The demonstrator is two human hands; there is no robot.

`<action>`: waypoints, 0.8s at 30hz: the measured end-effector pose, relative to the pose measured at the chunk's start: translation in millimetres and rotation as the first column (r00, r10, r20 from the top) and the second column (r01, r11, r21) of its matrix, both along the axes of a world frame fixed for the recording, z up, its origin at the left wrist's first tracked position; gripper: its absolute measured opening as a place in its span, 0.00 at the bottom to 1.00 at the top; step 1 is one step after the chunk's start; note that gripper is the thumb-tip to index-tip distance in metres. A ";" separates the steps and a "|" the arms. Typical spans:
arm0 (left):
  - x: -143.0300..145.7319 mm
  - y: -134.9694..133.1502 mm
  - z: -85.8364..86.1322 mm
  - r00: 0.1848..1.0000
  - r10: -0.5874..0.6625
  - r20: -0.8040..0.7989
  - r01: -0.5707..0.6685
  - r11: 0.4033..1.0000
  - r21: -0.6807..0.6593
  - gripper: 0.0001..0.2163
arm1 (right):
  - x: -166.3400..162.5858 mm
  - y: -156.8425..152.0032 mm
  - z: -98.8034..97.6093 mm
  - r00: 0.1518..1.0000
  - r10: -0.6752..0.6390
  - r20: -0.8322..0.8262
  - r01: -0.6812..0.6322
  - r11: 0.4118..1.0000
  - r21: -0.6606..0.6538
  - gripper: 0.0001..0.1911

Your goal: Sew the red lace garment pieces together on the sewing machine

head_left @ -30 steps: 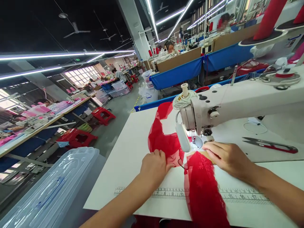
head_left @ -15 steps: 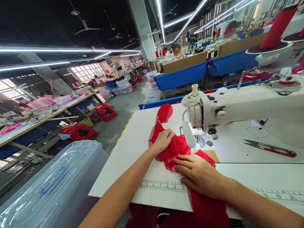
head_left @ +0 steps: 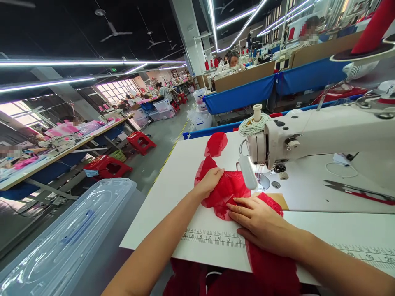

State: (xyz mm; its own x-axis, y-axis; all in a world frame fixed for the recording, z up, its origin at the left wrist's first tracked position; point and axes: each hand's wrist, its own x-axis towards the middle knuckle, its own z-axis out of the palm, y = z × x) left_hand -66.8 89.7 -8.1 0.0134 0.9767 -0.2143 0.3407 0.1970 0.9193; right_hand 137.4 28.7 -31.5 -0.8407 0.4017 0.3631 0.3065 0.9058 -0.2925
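Observation:
Sheer red fabric [head_left: 236, 185] lies gathered beside the needle area of a white sewing machine [head_left: 311, 133]. My left hand [head_left: 211, 181] is closed, thumb and fingers pinching the fabric's left part. My right hand [head_left: 262, 222] lies flat on the cloth with fingers stretched out, left of and below the presser foot. Under that palm the red cloth runs down over the table's front edge. A separate-looking red scrap [head_left: 216, 144] rests farther back on the white table [head_left: 160, 197]. The machine's lamp [head_left: 248, 172] partly hides the needle.
Thread snips [head_left: 359, 192] lie on the machine bed at right. A ruler strip [head_left: 216, 238] runs along the table's front. A lidded clear plastic box [head_left: 89, 218] stands at left, with red stools [head_left: 108, 166] beyond. A red thread cone [head_left: 372, 31] stands upper right.
The view has shifted slightly. My left hand has drawn a little left, away from the machine, with the fabric. The gap between fabric and far scrap looks wider. My right hand stays flat.

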 end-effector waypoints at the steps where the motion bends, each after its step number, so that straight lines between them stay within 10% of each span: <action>1: -0.2 0.2 -0.3 1.000 0.005 0.024 -0.004 1.000 -0.011 0.20 | 0.1 0.1 -0.3 1.000 -0.003 -0.001 0.003 1.000 0.003 0.19; 12: -0.1 2.6 -3.7 1.000 0.021 0.010 -0.021 0.999 -0.045 0.21 | -0.9 -1.3 3.3 1.000 -0.005 0.001 0.005 1.000 0.019 0.19; 24: -23.3 -17.6 43.6 0.778 -0.003 -0.628 0.023 0.999 0.023 0.05 | -10.8 -1.8 9.6 0.969 0.001 -0.247 0.053 0.976 0.211 0.17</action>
State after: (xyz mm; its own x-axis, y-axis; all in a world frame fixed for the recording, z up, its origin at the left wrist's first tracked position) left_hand -90.1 72.1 35.5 -0.1019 0.9830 -0.1531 0.8463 0.1665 0.5060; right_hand 126.6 27.0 -21.9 -0.7055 0.3122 0.6362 0.2744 0.9480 -0.1610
